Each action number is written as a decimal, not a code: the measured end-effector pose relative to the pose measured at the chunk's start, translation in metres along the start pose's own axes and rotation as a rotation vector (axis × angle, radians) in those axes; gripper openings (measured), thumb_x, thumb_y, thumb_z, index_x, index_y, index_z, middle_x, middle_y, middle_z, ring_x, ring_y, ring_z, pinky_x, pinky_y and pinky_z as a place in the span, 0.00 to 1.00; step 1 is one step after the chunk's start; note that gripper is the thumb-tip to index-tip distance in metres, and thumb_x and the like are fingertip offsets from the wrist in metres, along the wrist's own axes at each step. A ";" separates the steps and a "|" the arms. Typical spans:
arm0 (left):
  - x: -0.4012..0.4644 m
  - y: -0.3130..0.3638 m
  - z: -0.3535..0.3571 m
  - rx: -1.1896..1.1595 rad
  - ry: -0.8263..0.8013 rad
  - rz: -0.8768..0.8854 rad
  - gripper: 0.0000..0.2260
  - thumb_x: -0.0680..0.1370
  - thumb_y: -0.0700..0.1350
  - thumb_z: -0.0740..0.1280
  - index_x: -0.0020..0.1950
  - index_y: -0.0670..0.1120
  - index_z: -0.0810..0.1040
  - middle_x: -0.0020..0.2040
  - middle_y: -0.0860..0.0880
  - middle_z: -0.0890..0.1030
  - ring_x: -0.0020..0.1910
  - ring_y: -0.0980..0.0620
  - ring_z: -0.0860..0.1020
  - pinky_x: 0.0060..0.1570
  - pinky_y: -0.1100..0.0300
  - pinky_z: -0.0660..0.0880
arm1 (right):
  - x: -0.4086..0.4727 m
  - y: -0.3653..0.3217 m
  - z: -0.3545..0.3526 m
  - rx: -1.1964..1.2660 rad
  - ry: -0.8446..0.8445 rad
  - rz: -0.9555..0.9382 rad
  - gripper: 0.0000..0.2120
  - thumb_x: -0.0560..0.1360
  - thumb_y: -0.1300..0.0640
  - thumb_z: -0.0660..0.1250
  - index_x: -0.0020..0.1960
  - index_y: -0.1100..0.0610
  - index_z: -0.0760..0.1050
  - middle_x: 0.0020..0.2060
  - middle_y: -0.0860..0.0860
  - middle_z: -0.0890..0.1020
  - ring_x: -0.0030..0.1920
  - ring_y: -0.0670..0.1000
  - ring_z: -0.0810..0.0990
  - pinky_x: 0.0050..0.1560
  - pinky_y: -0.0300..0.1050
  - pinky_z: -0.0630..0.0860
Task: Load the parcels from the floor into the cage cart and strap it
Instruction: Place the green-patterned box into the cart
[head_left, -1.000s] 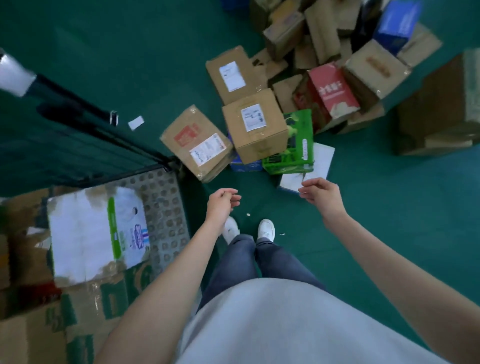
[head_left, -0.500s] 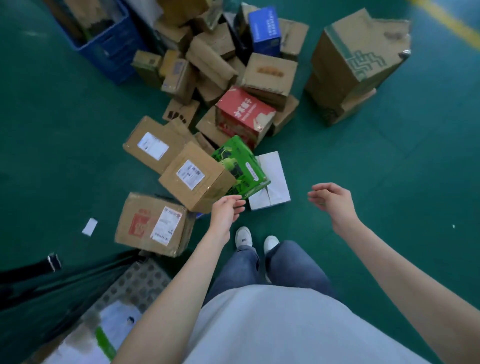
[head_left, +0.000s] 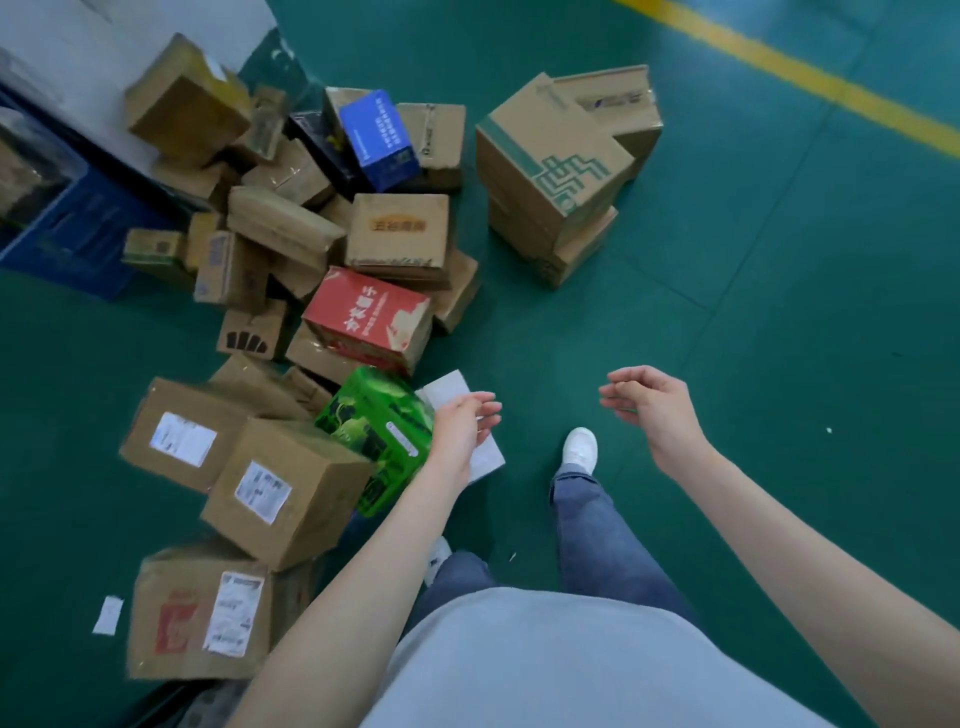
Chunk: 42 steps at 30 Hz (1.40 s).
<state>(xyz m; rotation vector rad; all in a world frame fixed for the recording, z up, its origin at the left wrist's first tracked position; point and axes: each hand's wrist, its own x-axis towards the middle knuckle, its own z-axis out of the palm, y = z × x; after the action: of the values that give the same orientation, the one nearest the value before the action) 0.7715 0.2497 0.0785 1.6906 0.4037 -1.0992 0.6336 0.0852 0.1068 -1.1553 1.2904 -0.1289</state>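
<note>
left hand (head_left: 464, 431) loose, empty, over glossy green box (head_left: 379, 431) | right hand (head_left: 654, 402) relaxed, empty | boxy cardboard pile (head_left: 291, 249)

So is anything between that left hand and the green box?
Nothing visible. The left hand hangs open just right of the green box, in front of a white parcel. Its top and right side are exposed; a brown box leans against its left.

A green floor (head_left: 753, 338) fills the view, crossed by a yellow line (head_left: 810, 78) at one o'clock. At ten o'clock stands a blue crate (head_left: 78, 234), its contents too blurred to tell. A white paper scrap (head_left: 108, 615) lies at eight o'clock.
</note>
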 end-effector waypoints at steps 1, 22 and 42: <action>0.005 0.009 0.020 -0.014 0.011 0.007 0.13 0.82 0.38 0.55 0.46 0.46 0.77 0.42 0.50 0.81 0.39 0.56 0.78 0.38 0.66 0.71 | 0.013 -0.008 -0.013 0.000 0.002 0.009 0.11 0.77 0.69 0.60 0.44 0.57 0.77 0.40 0.54 0.83 0.39 0.49 0.81 0.40 0.36 0.74; 0.170 0.218 0.188 -0.001 0.199 0.071 0.12 0.84 0.38 0.54 0.48 0.47 0.76 0.44 0.49 0.80 0.40 0.55 0.77 0.41 0.64 0.72 | 0.262 -0.203 -0.063 -0.031 0.090 0.060 0.10 0.78 0.68 0.61 0.44 0.56 0.76 0.43 0.52 0.83 0.43 0.49 0.81 0.48 0.42 0.75; 0.344 0.258 0.274 -0.028 0.181 -0.356 0.20 0.85 0.43 0.55 0.78 0.45 0.61 0.75 0.47 0.66 0.72 0.47 0.67 0.71 0.50 0.66 | 0.493 -0.254 -0.036 -0.372 -0.206 0.235 0.26 0.80 0.60 0.63 0.77 0.50 0.65 0.73 0.50 0.69 0.72 0.49 0.67 0.67 0.42 0.62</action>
<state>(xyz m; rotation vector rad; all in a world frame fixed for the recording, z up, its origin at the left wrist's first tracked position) 1.0056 -0.1789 -0.0679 1.7402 0.8573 -1.1898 0.9056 -0.3777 -0.0372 -1.2795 1.2858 0.4089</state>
